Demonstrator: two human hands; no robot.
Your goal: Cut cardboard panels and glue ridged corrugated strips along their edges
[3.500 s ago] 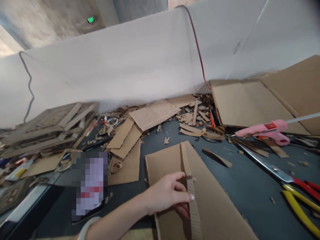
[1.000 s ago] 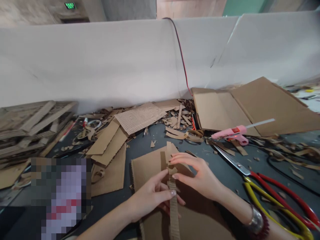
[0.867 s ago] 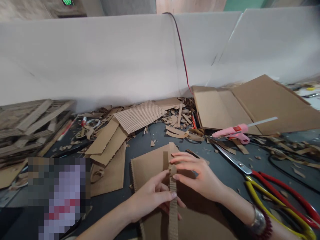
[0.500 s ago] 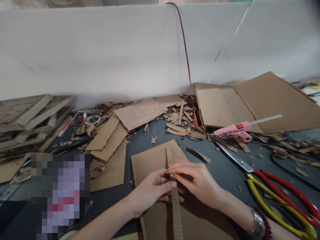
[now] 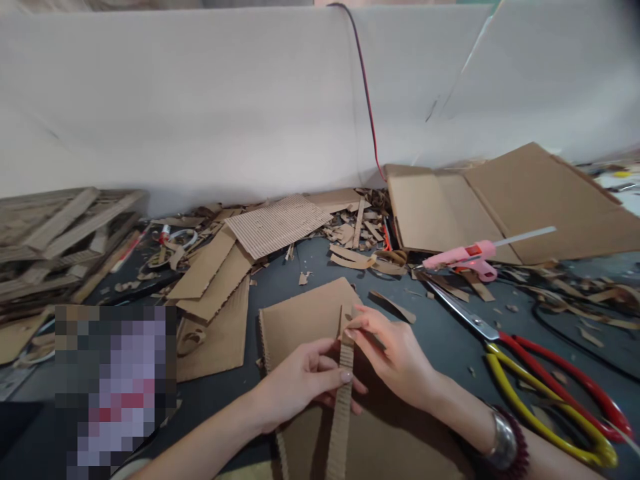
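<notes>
A long, narrow corrugated cardboard strip (image 5: 341, 417) runs toward me between my hands. My left hand (image 5: 310, 383) grips it, thumb on top and fingers beneath. Higher up, my right hand (image 5: 393, 357) pinches the strip near its far end, where a thin layer of paper stands up from it. Under both hands lies a large flat cardboard sheet (image 5: 305, 303), with a ridged cut edge on its left side. The near part of the sheet is in shadow and runs out of view.
Scissors with red and yellow handles (image 5: 545, 393) lie at the right, below a pink glue gun (image 5: 465, 255). An opened cardboard box (image 5: 545, 207) stands behind. Cardboard pieces (image 5: 215, 267) and scraps are scattered at left and back, before a white panel (image 5: 200, 107).
My right hand has shifted slightly up along the strip, its fingers now pinching closer to the far end. The strip's near end has swung left. My left hand keeps its hold.
</notes>
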